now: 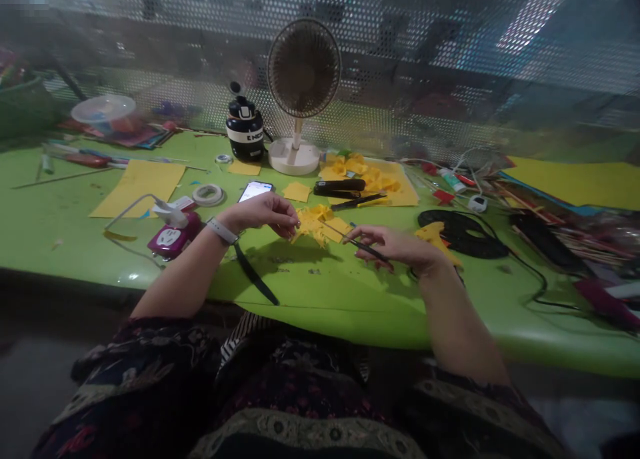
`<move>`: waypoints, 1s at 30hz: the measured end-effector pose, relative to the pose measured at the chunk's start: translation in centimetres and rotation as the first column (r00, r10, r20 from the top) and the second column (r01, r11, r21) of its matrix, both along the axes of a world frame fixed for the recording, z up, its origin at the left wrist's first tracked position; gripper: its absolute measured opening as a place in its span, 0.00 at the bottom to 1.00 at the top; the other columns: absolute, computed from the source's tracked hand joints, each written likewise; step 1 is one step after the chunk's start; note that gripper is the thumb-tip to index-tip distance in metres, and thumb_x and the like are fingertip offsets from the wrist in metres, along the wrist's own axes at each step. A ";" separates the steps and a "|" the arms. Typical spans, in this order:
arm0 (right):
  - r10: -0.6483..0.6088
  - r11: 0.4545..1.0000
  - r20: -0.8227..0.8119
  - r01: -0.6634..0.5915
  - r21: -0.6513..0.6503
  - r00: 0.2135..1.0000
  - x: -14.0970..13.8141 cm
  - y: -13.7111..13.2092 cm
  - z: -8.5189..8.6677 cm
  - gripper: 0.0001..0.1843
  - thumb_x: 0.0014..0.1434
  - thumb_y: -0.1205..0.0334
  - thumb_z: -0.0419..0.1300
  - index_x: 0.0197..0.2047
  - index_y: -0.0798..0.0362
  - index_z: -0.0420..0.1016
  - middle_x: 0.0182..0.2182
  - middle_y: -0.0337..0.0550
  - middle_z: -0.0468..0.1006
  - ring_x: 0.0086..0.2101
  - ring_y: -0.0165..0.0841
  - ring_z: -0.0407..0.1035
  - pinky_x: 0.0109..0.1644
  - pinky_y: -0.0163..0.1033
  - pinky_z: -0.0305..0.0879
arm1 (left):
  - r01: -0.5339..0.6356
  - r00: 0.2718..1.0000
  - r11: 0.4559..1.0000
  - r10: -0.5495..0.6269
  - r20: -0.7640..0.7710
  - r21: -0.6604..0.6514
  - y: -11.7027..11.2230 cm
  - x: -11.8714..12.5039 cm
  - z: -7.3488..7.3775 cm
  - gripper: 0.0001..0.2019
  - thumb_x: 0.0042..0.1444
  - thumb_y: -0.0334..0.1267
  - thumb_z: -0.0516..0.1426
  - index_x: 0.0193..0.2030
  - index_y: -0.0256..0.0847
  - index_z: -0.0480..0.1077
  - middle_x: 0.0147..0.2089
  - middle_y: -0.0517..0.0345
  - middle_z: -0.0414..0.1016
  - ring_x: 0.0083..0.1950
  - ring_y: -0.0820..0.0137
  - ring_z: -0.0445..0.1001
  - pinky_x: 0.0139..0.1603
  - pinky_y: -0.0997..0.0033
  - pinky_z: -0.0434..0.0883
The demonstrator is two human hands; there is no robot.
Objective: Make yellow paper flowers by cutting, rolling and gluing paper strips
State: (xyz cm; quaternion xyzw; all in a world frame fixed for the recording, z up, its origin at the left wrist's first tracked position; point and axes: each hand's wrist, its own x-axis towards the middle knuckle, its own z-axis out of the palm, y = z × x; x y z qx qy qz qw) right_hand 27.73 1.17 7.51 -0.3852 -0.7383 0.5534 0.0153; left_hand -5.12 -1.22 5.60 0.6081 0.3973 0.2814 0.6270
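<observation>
My left hand (275,217), with a pale watch band (222,231) on its wrist, pinches the edge of a ruffled yellow piece (316,224) that looks like a cut paper or felt flower. From the other side, my right hand (380,243) grips slim dark tweezers (367,248). Their pointed tip reaches the yellow piece; whether it pinches it I cannot tell. Behind the yellow piece lie a black stapler (340,187) and a dark pen-like tool (359,202). A lit phone (255,191) rests just beyond my left hand.
A fan (304,69) and a dark bottle (245,132) stand at the back. To the left are a tape roll (208,194) and a purple power strip (175,235). On the right, a yellow glue gun (436,235) lies near a black pad (467,235) with a cable.
</observation>
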 end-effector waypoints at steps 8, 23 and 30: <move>0.104 0.992 -0.023 -0.106 -0.062 0.994 -0.2 0.4 -0.5 0.29 0.55 0.41 0.66 0.50 0.55 0.71 0.25 0.33 0.69 0.22 0.24 0.64 0.25 0.31 0.63 | 0.009 0.999 0.999 -0.010 0.041 0.030 -0.1 0.1 0.0 0.10 0.52 0.38 0.68 0.37 0.33 0.78 0.34 0.48 0.83 0.35 0.68 0.83 0.40 0.71 0.80; 0.233 0.970 0.018 -0.234 0.070 0.972 -0.8 0.0 -1.1 0.27 0.56 0.41 0.64 0.49 0.53 0.72 0.25 0.33 0.65 0.25 0.26 0.58 0.27 0.32 0.55 | 0.091 0.996 0.996 -0.091 0.017 -0.009 -0.3 0.9 -0.4 0.11 0.52 0.39 0.68 0.37 0.33 0.78 0.35 0.48 0.83 0.35 0.69 0.83 0.40 0.71 0.80; 0.248 0.961 0.072 -0.255 0.109 0.966 -1.5 -0.3 -1.1 0.28 0.54 0.43 0.66 0.48 0.56 0.72 0.25 0.33 0.65 0.26 0.26 0.57 0.29 0.34 0.53 | 0.095 0.995 0.995 -0.095 -0.007 -0.013 -0.4 1.1 -0.5 0.13 0.52 0.41 0.68 0.38 0.33 0.77 0.35 0.49 0.83 0.37 0.68 0.83 0.41 0.70 0.80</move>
